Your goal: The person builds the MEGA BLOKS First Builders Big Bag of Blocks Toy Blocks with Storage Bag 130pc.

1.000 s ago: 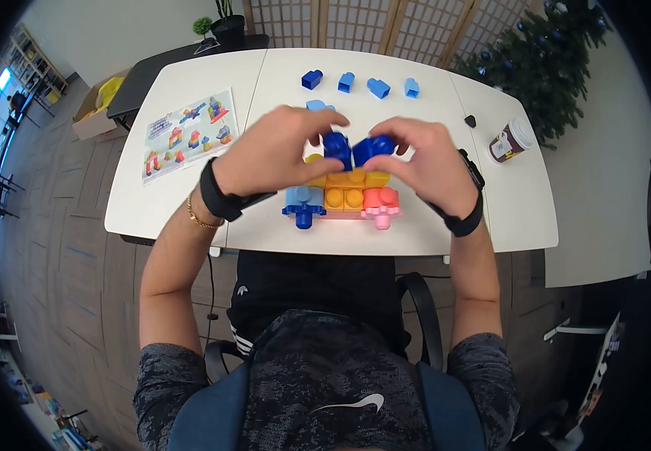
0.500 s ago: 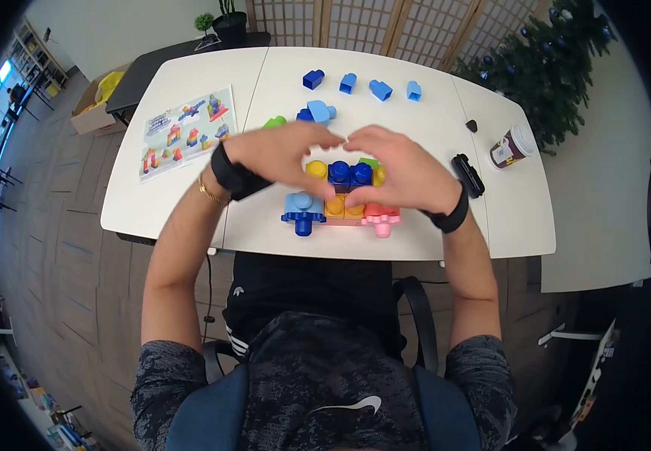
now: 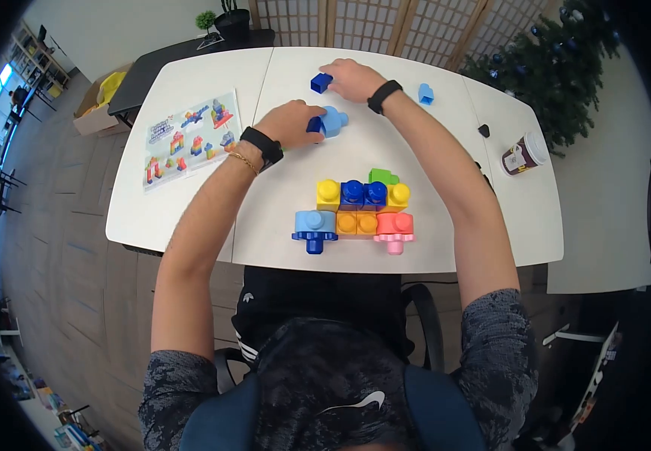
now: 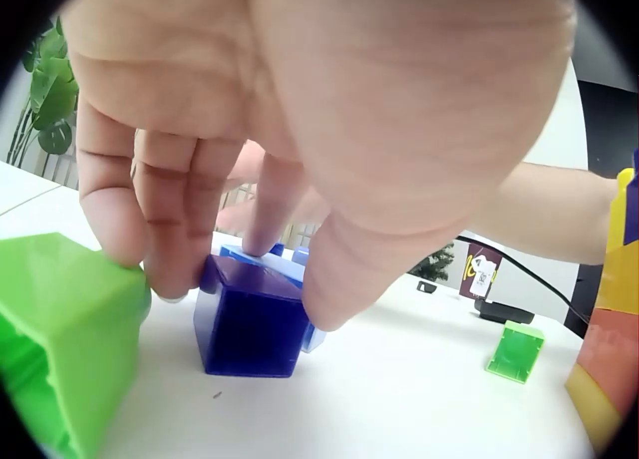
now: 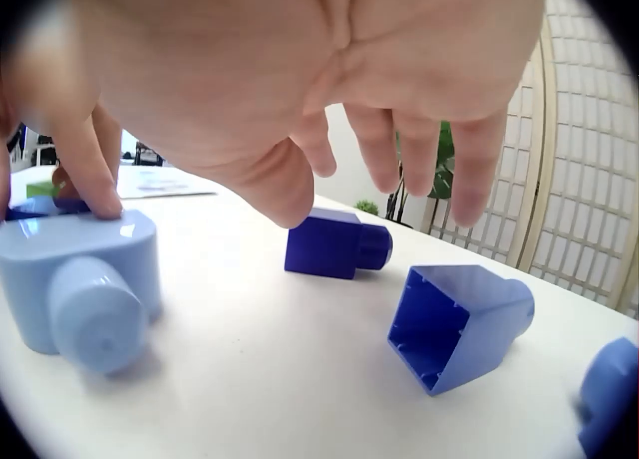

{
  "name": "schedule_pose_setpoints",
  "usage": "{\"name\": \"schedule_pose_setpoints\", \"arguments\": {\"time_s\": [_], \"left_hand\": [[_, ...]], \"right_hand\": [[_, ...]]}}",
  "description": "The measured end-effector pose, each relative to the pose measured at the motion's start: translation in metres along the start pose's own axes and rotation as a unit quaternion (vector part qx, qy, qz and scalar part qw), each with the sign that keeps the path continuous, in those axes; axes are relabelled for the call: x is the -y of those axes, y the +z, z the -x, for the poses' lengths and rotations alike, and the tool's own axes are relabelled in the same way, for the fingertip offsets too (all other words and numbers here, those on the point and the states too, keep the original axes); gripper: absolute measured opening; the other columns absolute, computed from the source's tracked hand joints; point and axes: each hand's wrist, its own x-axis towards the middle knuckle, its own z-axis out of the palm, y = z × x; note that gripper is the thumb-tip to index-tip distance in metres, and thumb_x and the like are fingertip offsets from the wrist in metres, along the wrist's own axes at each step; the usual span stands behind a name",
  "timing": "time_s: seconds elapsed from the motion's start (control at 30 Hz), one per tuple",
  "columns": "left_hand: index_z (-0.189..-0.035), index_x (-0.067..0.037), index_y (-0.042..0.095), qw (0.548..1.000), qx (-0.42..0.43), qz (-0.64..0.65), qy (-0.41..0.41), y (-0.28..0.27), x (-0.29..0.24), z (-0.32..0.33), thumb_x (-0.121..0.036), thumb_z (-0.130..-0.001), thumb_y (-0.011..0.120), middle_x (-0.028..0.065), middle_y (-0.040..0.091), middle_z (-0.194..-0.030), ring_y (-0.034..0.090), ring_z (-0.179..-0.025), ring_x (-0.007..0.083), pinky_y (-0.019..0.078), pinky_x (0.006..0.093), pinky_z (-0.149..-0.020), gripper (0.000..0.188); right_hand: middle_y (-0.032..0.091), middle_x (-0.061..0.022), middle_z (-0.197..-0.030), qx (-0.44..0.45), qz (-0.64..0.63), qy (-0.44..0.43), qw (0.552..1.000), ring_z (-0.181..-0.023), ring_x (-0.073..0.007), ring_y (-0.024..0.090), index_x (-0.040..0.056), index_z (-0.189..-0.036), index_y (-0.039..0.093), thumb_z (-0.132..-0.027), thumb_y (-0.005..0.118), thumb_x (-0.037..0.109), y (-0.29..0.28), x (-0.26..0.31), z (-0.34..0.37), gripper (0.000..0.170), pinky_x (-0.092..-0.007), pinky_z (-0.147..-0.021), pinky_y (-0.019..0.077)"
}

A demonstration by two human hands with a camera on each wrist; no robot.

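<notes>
My left hand point(image 3: 289, 126) is at a dark blue building block point(image 4: 252, 324) beside a larger light blue block point(image 5: 75, 274). In the left wrist view its thumb lies along one side of the dark blue block and fingers along the other. My right hand point(image 3: 352, 79) is at the back of the table, fingers spread and pointing down. In the right wrist view its thumb overlaps the top of another dark blue block point(image 5: 321, 251). A hollow light blue block point(image 5: 469, 324) lies on its side near that hand.
At the front stands a build of yellow blocks point(image 3: 328, 194), dark blue, orange blocks point(image 3: 346, 223) and pink, with a green block point(image 3: 383, 177) behind. An instruction sheet point(image 3: 190, 139) lies left. A paper cup point(image 3: 525, 154) stands right, and a light blue block point(image 3: 425, 94) behind.
Both hands held two dark blue blocks over the build; these now sit between its yellow blocks. The hands have left it and moved to the loose blocks at the back.
</notes>
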Motion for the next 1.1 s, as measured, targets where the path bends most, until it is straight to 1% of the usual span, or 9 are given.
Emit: {"name": "schedule_pose_setpoints", "arguments": {"time_s": [0.1, 0.17, 0.3, 0.43, 0.5, 0.6, 0.7, 0.87, 1.1], "left_hand": [[-0.135, -0.01, 0.071, 1.0, 0.019, -0.021, 0.002, -0.003, -0.002, 0.008, -0.024, -0.087, 0.077, 0.0226, 0.075, -0.107, 0.072, -0.103, 0.0397, 0.0584, 0.0462, -0.094, 0.05], [-0.134, -0.009, 0.071, 0.999, 0.022, -0.024, 0.004, -0.008, -0.006, 0.014, -0.016, -0.086, 0.073, 0.0211, 0.076, -0.106, 0.072, -0.102, 0.0392, 0.0588, 0.0461, -0.094, 0.049], [-0.133, -0.003, 0.07, 0.999, 0.037, -0.022, 0.003, -0.012, -0.001, 0.026, -0.01, -0.083, 0.069, 0.0232, 0.075, -0.109, 0.072, -0.101, 0.0393, 0.0588, 0.0456, -0.095, 0.051], [-0.133, 0.001, 0.069, 0.997, -0.049, 0.048, 0.037, -0.024, 0.01, 0.031, -0.011, -0.084, 0.069, 0.0246, 0.073, -0.11, 0.073, -0.099, 0.0374, 0.0595, 0.0424, -0.092, 0.051], [-0.136, 0.002, 0.067, 0.995, -0.073, 0.068, 0.021, -0.032, 0.008, 0.038, -0.01, -0.085, 0.07, 0.0222, 0.073, -0.114, 0.074, -0.098, 0.0326, 0.0601, 0.0379, -0.091, 0.052], [-0.138, 0.004, 0.063, 0.943, -0.139, 0.298, -0.043, -0.052, -0.013, 0.064, -0.006, -0.092, 0.071, 0.0104, 0.071, -0.115, 0.071, -0.103, 0.0145, 0.0586, 0.0293, -0.093, 0.047], [-0.133, 0.005, 0.066, 0.873, -0.166, 0.456, -0.038, -0.066, -0.053, 0.091, -0.005, -0.089, 0.074, 0.007, 0.072, -0.109, 0.07, -0.096, 0.0131, 0.058, 0.0284, -0.093, 0.046], [-0.125, 0.005, 0.067, 0.889, -0.178, 0.406, 0.109, -0.061, -0.106, 0.109, -0.004, -0.087, 0.078, 0.0107, 0.07, -0.109, 0.074, -0.103, 0.0178, 0.0591, 0.0312, -0.093, 0.041], [-0.121, 0.002, 0.071, 0.947, -0.127, 0.267, 0.129, -0.04, -0.121, 0.108, -0.008, -0.082, 0.081, 0.0142, 0.073, -0.107, 0.074, -0.096, 0.0246, 0.0583, 0.035, -0.093, 0.041]], "right_hand": [[0.072, -0.018, -0.12, -0.059, 0.089, -0.053, 0.993, -0.117, -0.0356, 0.069, 0.0124, -0.132, 0.069, -0.098, 0.065, 0.01, 0.026, 0.0, -0.015, 0.035, -0.0466, -0.098, 0.0591], [0.073, -0.0168, -0.117, 0.07, 0.071, -0.018, 0.995, -0.117, -0.0354, 0.07, 0.0135, -0.131, 0.07, -0.097, 0.062, 0.003, 0.017, 0.009, -0.021, 0.037, -0.0466, -0.098, 0.0597], [0.072, -0.0179, -0.116, 0.12, 0.118, 0.023, 0.985, -0.114, -0.0367, 0.071, 0.0113, -0.126, 0.067, -0.094, 0.065, 0.004, 0.003, 0.022, -0.017, 0.033, -0.0479, -0.094, 0.0604], [0.072, -0.0199, -0.114, 0.102, 0.069, 0.051, 0.991, -0.113, -0.0385, 0.07, 0.0089, -0.121, 0.066, -0.096, 0.069, 0.01, -0.016, 0.026, -0.001, 0.025, -0.0494, -0.094, 0.0586], [0.072, -0.0185, -0.113, -0.027, -0.035, 0.026, 0.999, -0.11, -0.0383, 0.07, 0.0088, -0.131, 0.061, -0.097, 0.072, 0.014, -0.027, 0.022, 0.007, 0.036, -0.0484, -0.095, 0.0566], [0.072, -0.0157, -0.111, -0.102, -0.077, -0.042, 0.991, -0.103, -0.0323, 0.07, 0.0075, -0.136, 0.063, -0.097, 0.074, 0.019, -0.081, 0.044, 0.048, 0.042, -0.0413, -0.091, 0.0567], [0.072, -0.0141, -0.106, -0.082, -0.118, -0.065, 0.988, -0.094, -0.0273, 0.07, 0.008, -0.134, 0.066, -0.094, 0.078, 0.023, -0.141, 0.07, 0.096, 0.045, -0.0366, -0.082, 0.0566], [0.07, -0.009, -0.089, 0.047, -0.246, -0.01, 0.968, -0.074, -0.0176, 0.064, 0.0021, -0.101, 0.067, -0.081, 0.086, 0.021, -0.205, 0.128, 0.154, 0.034, -0.0294, -0.068, 0.0533], [0.068, -0.0139, -0.087, 0.087, -0.119, -0.11, 0.983, -0.078, -0.027, 0.067, -0.0026, -0.101, 0.069, -0.076, 0.085, 0.021, -0.165, 0.148, 0.167, 0.038, -0.0369, -0.072, 0.0567]]}}
